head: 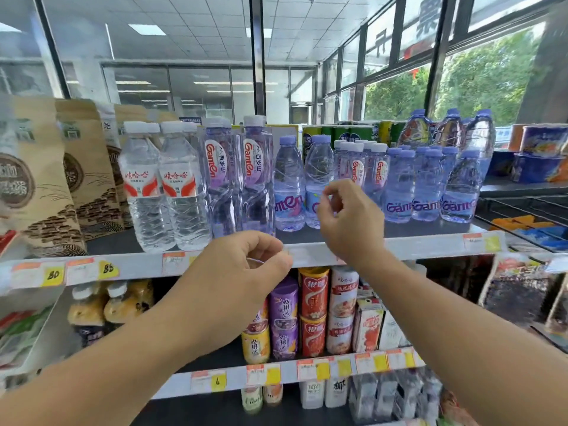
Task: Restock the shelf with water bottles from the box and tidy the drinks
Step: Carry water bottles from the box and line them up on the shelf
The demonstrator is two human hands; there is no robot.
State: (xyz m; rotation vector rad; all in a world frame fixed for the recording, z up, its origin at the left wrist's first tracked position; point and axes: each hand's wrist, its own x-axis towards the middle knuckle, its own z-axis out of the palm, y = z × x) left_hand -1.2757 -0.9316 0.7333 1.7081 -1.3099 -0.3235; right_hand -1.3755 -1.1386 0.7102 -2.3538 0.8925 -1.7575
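Observation:
Water bottles stand on the top shelf (408, 246): two white-capped bottles with red labels (159, 186), two tall purple Ganten bottles (238, 179), then small blue-capped Ganten bottles (289, 186) and a further group (430, 192) to the right. My right hand (347, 216) hovers in front of a small Ganten bottle (319, 167), fingers loosely curled, nothing visible in them. My left hand (246, 265) is at the shelf's front edge with fingers curled; a thin clear plastic scrap (255, 261) glints between thumb and fingers. No box is in view.
Brown paper bags (40, 186) fill the shelf's left end. Green cans (341, 133) and large bottles (448, 130) stand behind the water. Porridge cans (313, 302) and cartons sit on the shelf below. Noodle cups (541, 142) are on the right-hand rack.

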